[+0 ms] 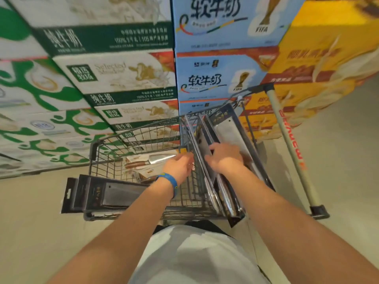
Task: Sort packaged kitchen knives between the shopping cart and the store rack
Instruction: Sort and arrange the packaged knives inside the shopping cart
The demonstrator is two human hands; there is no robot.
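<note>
The right hand [224, 158] grips the edge of dark blue packaged cleavers [227, 130] standing upright in the right side of the black wire shopping cart [114, 148]. The left hand [180, 166] hovers just beside; its hold cannot be told

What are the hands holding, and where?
The right hand curls its fingers over the knife packs at mid-length. Whether the left hand holds anything cannot be told.

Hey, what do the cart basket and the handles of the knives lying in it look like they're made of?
The cart basket is a thin dark wire grid, likely coated metal. The knife handles are brown, streaked and glossy, probably varnished wood, though blur leaves that open.
</note>
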